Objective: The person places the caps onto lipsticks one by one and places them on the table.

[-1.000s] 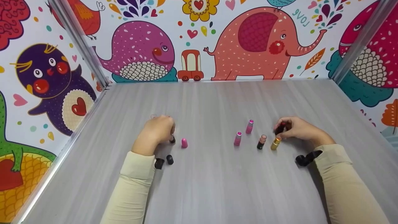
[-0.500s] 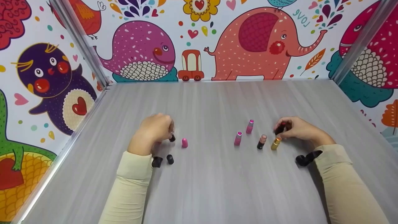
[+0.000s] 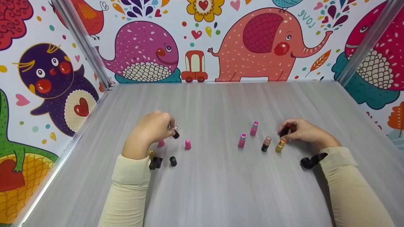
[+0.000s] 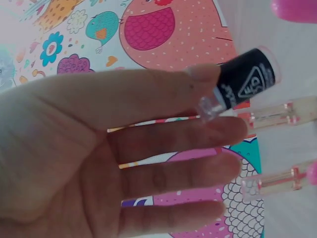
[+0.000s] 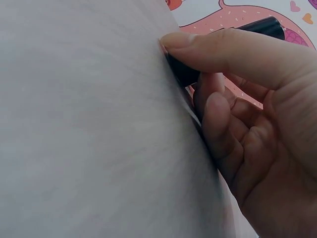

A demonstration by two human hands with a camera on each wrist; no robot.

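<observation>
Leftmost by the cuff lie a gold cap (image 3: 152, 154) and some black pieces (image 3: 156, 163), partly overlapping. The left hand's (image 3: 151, 128) grip pinches a clear-ended black tube (image 3: 176, 134), tilted above the table (image 3: 214, 189). Near it are a half-hidden pink cap (image 3: 161, 143), a small black cap (image 3: 173, 161) and an upright pink cap (image 3: 188, 144). Well to the right come two pink lipsticks (image 3: 242, 140), a peach lipstick (image 3: 266, 144) and a gold lipstick (image 3: 280, 146). Just beside that, the right hand's (image 3: 302, 130) grip holds a black, red-tipped lipstick (image 3: 285, 130). A black item (image 3: 311, 161) lies by its cuff.
</observation>
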